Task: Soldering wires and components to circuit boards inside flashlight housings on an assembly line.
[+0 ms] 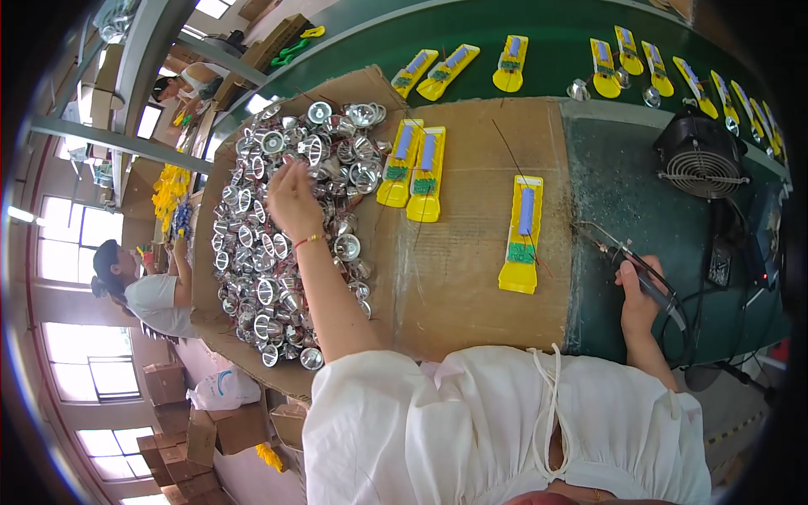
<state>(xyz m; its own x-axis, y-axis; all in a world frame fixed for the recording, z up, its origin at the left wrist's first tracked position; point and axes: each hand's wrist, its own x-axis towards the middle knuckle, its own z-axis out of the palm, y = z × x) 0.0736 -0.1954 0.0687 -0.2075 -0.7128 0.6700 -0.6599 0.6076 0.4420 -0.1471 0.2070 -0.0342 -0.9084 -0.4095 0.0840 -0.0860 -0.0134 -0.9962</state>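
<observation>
Left hand: the left hand (290,198) reaches into the heap of silver reflector cups (282,227), fingers curled down among them; I cannot tell whether it has pinched one.
Right hand: the right hand (638,296) is closed around a soldering iron (652,290), its tip pointing toward the cardboard.
Reflector cups: piled on the left part of the cardboard sheet (471,278) that covers the desk.
Yellow housings: one yellow torch housing (522,236) lies alone on the cardboard near the iron; a pair (412,172) lies beside the heap.
Conveyor: more yellow housings (511,63) sit on the green belt (555,38).
Fan: a small black fan (700,156) stands on the green desk (614,194).
</observation>
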